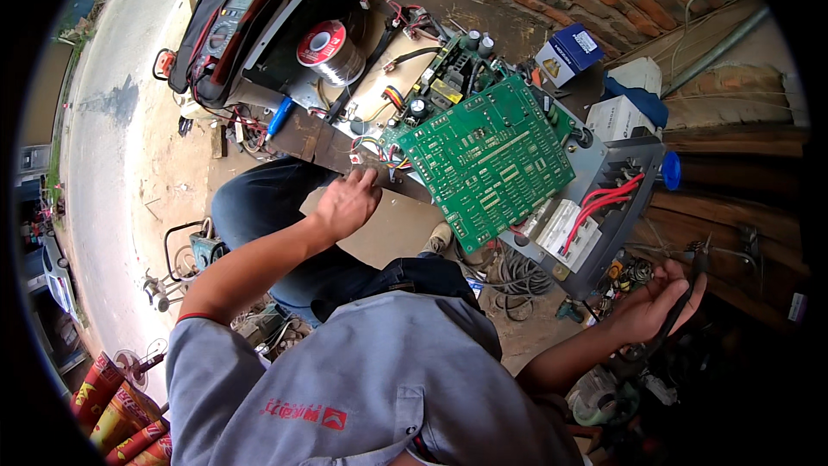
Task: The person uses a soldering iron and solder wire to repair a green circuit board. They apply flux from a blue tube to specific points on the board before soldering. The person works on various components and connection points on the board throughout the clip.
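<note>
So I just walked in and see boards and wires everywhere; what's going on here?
A person in a grey shirt is bent over an opened electronic unit. The left hand rests at the edge of the large green circuit board, near a cluster of small wires. The right hand is held off to the side, its grip closed on a thin black tool. A solder spool and a red multimeter lie further back. Red wires run into the grey housing.

Green circuit board (487, 158) with pale tracks, red wires (604, 200) on grey chassis (617, 174). My shirt (362, 380) grey, red print. Multimeter (237, 13) red and black. Solder spool (330, 50) silver, red label. Blue box (569, 50). Tool (686, 298) in my right hand (651, 302) looks black, unclear.
</note>
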A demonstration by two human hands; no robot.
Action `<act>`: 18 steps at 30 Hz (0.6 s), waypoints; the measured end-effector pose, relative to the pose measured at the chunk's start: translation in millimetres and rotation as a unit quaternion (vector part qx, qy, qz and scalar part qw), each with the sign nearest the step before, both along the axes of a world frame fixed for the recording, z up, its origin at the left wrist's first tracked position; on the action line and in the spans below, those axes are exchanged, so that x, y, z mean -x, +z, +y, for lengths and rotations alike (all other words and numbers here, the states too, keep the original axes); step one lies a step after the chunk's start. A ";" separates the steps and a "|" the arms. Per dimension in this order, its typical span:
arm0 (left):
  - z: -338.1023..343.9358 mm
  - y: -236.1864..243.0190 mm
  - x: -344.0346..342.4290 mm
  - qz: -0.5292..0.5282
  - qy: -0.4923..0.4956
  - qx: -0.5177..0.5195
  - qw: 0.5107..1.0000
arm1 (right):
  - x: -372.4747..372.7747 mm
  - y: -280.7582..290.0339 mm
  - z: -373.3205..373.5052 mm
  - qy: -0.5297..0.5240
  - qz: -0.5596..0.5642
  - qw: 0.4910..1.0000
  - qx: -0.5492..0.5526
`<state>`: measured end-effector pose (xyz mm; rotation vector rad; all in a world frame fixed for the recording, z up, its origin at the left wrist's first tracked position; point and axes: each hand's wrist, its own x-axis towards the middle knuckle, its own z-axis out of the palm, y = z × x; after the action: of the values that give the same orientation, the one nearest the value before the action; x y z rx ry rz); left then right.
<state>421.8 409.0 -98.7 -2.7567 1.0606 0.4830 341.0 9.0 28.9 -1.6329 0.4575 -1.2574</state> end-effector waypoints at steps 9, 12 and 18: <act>-15.2 188.4 -14.8 0.133 0.002 0.440 0.888 | -3.5 26.9 6.4 0.239 -0.054 0.968 0.064; -25.8 210.6 -42.5 0.086 0.016 0.501 0.861 | -10.5 22.7 22.6 0.292 -0.052 0.953 0.057; -61.5 196.2 -83.8 0.102 0.085 0.513 0.848 | -38.9 61.3 79.6 0.301 0.129 0.943 0.061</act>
<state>505.6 347.5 97.5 -3.8244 1.4354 0.2555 379.9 88.6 90.2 -1.8622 0.0169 -0.6270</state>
